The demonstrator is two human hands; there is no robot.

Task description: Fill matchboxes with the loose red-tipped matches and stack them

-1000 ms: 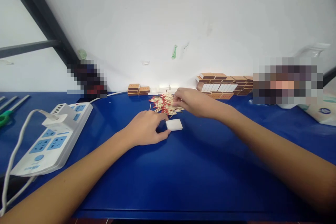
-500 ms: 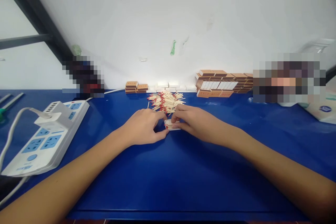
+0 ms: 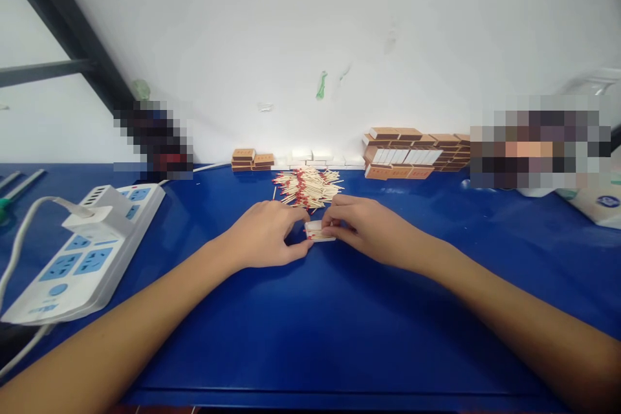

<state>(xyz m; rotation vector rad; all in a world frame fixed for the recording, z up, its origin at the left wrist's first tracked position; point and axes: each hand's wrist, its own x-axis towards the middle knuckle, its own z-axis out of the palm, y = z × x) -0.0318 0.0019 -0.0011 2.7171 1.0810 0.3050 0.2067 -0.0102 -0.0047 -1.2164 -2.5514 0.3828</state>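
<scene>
A small white matchbox tray lies on the blue table with a few red-tipped matches in it. My left hand grips the tray's left end between thumb and forefinger. From the right, my right hand reaches over the tray, thumb and fingers pinched together at the matches inside. Whether a match is between those fingertips is hidden. Just beyond both hands is a loose heap of matches, most with red heads pointing left.
Brown matchboxes are stacked against the wall at right, with a smaller stack at left. White trays line the wall between them. A white power strip with cables sits left; a white package lies far right.
My right fingertips have shifted slightly back to the right over the tray, so more of its inside shows. The left hand keeps its place on the tray's end.
</scene>
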